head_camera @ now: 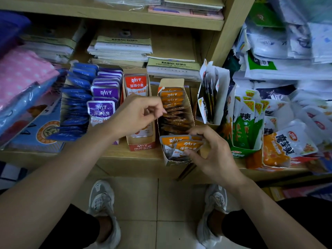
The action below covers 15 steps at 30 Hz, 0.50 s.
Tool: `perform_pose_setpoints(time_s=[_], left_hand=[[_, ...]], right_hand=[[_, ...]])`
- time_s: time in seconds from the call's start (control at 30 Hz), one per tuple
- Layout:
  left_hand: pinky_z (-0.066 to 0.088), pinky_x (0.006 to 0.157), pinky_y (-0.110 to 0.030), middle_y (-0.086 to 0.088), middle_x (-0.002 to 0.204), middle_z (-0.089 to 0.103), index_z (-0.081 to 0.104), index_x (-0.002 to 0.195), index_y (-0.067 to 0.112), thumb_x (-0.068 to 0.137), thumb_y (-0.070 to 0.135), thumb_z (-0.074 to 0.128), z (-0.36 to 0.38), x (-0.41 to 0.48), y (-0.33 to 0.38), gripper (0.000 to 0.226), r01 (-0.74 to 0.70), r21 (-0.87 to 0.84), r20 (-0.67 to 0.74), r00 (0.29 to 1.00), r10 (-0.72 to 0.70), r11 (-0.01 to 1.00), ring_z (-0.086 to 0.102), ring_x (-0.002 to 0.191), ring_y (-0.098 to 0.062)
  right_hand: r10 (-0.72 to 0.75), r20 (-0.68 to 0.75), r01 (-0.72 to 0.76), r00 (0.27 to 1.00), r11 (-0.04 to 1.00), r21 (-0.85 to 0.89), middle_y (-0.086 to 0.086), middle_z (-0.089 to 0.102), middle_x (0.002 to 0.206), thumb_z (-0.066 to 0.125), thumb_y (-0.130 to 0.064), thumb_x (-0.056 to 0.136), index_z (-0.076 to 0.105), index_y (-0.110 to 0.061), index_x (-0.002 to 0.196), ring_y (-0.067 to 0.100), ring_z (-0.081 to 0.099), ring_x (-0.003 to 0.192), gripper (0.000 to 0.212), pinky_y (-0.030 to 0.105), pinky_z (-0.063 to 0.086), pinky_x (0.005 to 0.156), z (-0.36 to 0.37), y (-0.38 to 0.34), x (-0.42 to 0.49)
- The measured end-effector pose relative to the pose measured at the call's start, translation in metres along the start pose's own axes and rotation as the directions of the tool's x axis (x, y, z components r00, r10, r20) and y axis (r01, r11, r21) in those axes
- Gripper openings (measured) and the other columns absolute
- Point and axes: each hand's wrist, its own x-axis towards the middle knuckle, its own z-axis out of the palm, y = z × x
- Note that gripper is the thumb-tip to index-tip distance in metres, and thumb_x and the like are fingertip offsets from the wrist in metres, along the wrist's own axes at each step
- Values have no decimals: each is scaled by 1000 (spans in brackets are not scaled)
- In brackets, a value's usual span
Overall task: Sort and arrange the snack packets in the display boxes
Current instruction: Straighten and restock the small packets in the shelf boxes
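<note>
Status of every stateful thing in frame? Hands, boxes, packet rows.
left hand, fingers curled at the orange row; grip unclear
right hand, gripping the front orange packets
orange box, open, full row, middle packets slumped
red box, open, one red packet upright at back
purple packets, upright row
blue packets, slumped, overlapping
green box, open, packets upright

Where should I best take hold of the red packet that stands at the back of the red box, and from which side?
Put the grip on its flat top seal, coming from above: the red packet stands upright, the red box walls close both sides, and its top edge is free.
</note>
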Motion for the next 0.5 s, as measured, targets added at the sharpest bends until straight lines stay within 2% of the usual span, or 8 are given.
perform_pose_setpoints(time_s=[0.1, 0.2, 0.23, 0.3, 0.4, 0.5], left_hand=[[57, 78, -26, 13, 102, 72, 78, 101, 24, 91, 17, 72, 1, 4, 2, 14, -47, 78, 82, 996, 41, 996, 66, 96, 2], [60, 76, -39, 15, 107, 70, 77, 111, 31, 82, 50, 72, -3, 9, 3, 35, -53, 131, 152, 988, 33, 990, 67, 93, -8], [60, 74, -43, 14, 107, 71, 77, 111, 31, 80, 55, 70, -5, 11, 4, 40, -77, 172, 161, 986, 49, 982, 68, 91, -11], [59, 71, -42, 10, 104, 73, 78, 108, 29, 80, 51, 74, -5, 14, 6, 36, -155, 295, 172, 979, 107, 943, 68, 90, -15], [52, 68, -32, 7, 95, 74, 80, 101, 24, 84, 32, 81, -1, 17, 7, 19, -246, 395, 154, 967, 200, 885, 67, 86, -14], [51, 69, -30, 6, 89, 73, 80, 97, 20, 88, 25, 78, 2, 17, 7, 11, -183, 364, 104, 982, 156, 913, 65, 81, -11]], right_hand=[[-2, 56, 1, 998, 1000, 19, -6, 62, 118, 82, -13, 82, 58, -19, 113, 12, 58, 122, 40, 43, 53, 96, 0, 2, -1], [12, 96, -18, 995, 998, 61, -3, 64, 121, 80, -10, 83, 58, -16, 110, 8, 47, 138, 35, 47, 48, 106, 1, 2, -2], [17, 103, -24, 995, 998, 65, -2, 64, 122, 80, -9, 84, 58, -15, 110, 6, 44, 140, 34, 47, 47, 107, 0, 2, -2], [25, 107, -32, 994, 997, 66, -2, 63, 123, 79, -9, 84, 58, -15, 110, 5, 44, 140, 34, 46, 47, 108, 0, 2, -1], [29, 86, -34, 996, 998, 61, -4, 63, 122, 80, -10, 83, 58, -16, 112, 10, 52, 132, 36, 45, 50, 102, 1, -1, 1], [61, 82, -68, 995, 994, 82, -7, 61, 128, 80, -9, 83, 56, -17, 112, 13, 57, 124, 38, 41, 53, 97, 2, -5, 3]])
